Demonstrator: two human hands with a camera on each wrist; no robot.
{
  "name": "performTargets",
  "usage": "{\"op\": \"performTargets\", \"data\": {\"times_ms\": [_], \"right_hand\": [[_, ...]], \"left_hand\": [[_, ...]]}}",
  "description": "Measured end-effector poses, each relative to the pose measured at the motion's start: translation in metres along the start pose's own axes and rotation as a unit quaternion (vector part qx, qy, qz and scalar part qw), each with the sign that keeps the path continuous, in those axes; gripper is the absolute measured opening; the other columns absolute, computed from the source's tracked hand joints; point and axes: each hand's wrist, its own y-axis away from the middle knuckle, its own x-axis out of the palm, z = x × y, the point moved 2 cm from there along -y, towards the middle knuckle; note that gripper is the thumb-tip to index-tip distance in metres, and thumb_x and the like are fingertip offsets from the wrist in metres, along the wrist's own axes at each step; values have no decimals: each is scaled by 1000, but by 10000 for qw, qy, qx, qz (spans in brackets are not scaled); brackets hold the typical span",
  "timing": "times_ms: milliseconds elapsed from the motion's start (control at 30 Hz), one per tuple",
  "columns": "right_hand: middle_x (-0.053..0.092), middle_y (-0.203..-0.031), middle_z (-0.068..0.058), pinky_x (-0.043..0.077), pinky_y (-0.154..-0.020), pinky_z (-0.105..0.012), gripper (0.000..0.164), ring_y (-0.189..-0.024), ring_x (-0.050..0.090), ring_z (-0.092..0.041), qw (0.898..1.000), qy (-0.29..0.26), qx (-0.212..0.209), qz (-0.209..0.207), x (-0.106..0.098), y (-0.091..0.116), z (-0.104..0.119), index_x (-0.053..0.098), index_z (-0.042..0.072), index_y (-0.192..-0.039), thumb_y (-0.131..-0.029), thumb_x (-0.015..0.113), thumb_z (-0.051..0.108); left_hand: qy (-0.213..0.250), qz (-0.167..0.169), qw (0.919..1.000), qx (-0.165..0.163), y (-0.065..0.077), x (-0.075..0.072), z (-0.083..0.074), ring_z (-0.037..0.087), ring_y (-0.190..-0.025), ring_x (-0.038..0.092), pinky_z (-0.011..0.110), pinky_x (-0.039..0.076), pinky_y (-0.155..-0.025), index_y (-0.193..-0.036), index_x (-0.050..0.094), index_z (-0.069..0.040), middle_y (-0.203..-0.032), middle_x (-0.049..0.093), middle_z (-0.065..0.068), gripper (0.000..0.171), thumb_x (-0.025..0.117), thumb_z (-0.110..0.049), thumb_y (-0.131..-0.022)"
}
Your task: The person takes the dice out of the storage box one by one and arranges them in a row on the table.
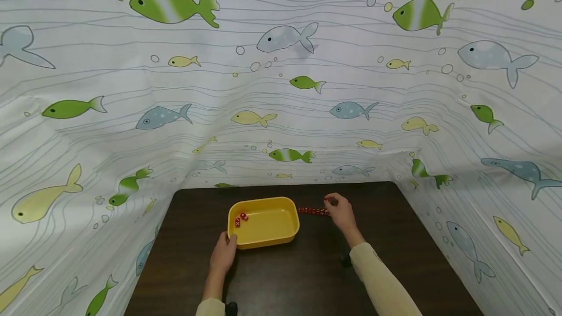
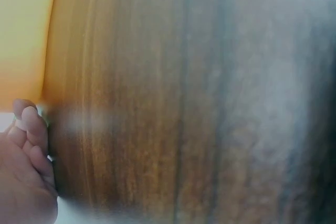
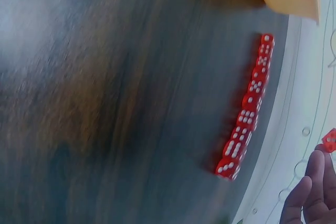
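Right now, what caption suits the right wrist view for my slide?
The right hand holds one red die near a row of red dice.

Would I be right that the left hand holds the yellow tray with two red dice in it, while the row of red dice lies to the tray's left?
Not quite: the row of red dice lies to the right of the yellow tray, as the head view shows.

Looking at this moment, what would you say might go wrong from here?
The right hand pinches one red die, which might slip. The closely lined row of red dice nearby could be knocked askew. If the left hand jerks the yellow tray it holds, the two dice inside may slide.
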Motion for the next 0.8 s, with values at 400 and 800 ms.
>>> {"op": "performTargets", "data": {"times_ms": [400, 800], "right_hand": [[71, -124, -16, 52, -78, -48, 29, -97, 68, -31, 9946, 631, 803, -207, -20, -1, -29, 70, 10, -130, -108, 62, 27], [70, -131, -18, 53, -84, -53, 28, -104, 69, -34, 9879, 863, 1286, 57, -20, 4, -52, 73, 9, -129, -106, 64, 23]], "left_hand": [[50, -70, 9999, -53, 0, 1, -1, 46, -132, 58, 67, 42, -110, -153, 46, 1, -150, 58, 28, 64, 38, -46, -111], [-52, 10, 9999, -99, -1, 2, 1, 45, -135, 57, 66, 41, -111, -156, 44, -1, -152, 56, 28, 65, 37, -48, -111]]}}
